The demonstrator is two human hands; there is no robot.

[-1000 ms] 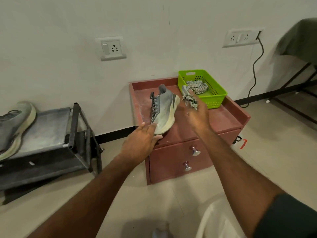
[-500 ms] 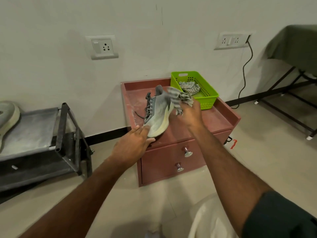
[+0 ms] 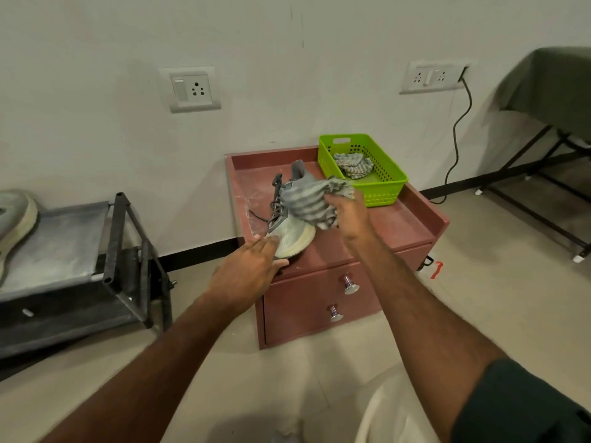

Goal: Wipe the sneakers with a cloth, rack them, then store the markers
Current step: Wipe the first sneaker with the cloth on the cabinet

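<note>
Your left hand (image 3: 248,270) gripped the sneaker's (image 3: 289,231) toe on the red cabinet (image 3: 383,228) | your right hand (image 3: 347,212) clutched the striped cloth (image 3: 311,199) against it | green basket (image 3: 383,190) behind, holding another cloth (image 3: 353,164) | rack (image 3: 80,251) left, bearing second sneaker (image 3: 14,219)

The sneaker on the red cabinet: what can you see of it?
The sneaker is grey, with dark laces and a thick, pale, dusty-looking sole. It sits tipped on its side on the red cabinet, sole turned toward the right, heel toward the wall. The left hand grips its toe. The right hand holds a striped grey cloth draped over its upper, hiding much of that side.
</note>
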